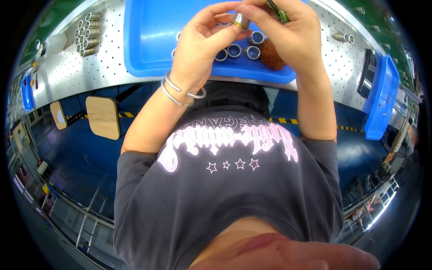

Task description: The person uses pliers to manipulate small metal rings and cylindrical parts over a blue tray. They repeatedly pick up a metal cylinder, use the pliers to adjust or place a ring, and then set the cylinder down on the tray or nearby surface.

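Note:
My left hand point(198, 42) and my right hand point(294, 36) meet over a blue tray point(148, 49). Between their fingertips is a short silver metal sleeve point(241, 20) with a yellowish band at its lower end. A small green-and-black tool point(277, 11) sticks out from my right hand's grip; its exact kind is unclear. Under the hands, several metal sleeves stand in the tray, open ends up, among them one sleeve point(234, 50) near the middle. A reddish-brown ball of wiry scouring wool point(272, 56) lies beside them, below my right palm.
On the perforated metal table point(110, 54), rows of sleeves point(90, 33) lie at the left. A few more sleeves point(344, 38) lie at the right, near another blue tray point(382, 96). A wooden-topped stool point(103, 117) stands below the table's left edge.

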`<state>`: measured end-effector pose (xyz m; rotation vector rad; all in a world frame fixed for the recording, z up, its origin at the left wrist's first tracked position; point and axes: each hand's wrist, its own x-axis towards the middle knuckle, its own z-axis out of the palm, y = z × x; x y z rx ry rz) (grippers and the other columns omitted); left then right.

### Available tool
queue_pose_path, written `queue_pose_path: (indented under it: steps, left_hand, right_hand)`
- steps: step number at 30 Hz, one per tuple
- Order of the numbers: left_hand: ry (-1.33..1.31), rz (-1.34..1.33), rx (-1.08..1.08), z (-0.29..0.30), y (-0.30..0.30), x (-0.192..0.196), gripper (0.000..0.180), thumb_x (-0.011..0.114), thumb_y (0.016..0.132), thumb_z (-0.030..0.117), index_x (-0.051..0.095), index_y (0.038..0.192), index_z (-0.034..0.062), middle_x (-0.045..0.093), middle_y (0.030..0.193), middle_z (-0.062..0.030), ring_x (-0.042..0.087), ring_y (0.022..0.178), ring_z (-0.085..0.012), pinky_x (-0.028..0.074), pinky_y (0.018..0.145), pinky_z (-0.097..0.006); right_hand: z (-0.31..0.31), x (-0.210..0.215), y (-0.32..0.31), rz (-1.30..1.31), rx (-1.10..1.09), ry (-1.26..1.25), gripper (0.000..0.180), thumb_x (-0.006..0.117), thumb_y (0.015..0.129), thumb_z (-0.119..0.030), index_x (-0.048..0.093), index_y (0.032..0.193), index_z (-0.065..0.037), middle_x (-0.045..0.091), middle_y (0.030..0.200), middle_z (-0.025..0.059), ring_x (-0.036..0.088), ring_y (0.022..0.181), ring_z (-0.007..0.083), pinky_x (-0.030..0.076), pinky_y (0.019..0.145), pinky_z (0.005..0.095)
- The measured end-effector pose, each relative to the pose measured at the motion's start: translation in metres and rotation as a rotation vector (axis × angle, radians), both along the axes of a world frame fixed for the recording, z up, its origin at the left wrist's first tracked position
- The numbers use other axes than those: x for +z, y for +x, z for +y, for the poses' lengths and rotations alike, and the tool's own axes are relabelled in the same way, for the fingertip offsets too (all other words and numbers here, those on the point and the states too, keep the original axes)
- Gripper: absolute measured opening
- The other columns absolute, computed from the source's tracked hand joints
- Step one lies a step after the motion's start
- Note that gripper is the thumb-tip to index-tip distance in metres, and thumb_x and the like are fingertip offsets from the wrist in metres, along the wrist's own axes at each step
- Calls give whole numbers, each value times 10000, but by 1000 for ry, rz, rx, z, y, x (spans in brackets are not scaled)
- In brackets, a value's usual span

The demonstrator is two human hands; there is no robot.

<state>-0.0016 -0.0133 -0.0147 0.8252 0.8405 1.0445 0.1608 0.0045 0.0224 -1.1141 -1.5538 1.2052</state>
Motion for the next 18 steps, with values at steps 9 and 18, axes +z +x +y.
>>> queue_pose_path:
  steps: [9, 18]
  left_hand:
    - [-63, -104, 70, 2, -1, 10, 436, 581, 876, 46, 449, 1289, 2, 587, 1107, -110, 611, 976, -182, 482, 864, -273]
    - [-124, -56, 92, 1, -2, 22, 480, 580, 887, 74, 418, 1337, 36, 563, 1091, -75, 578, 954, -140, 454, 841, -237]
  right_hand:
    - [-2, 12, 7, 9, -87, 20, 155, 608, 860, -46, 601, 1010, -8, 526, 752, 0, 483, 701, 44, 400, 604, 188]
    - [-15, -4, 18, -479, -208, 420, 235, 700, 772, -293, 710, 907, -101, 694, 870, 65, 666, 725, 230, 508, 631, 271]
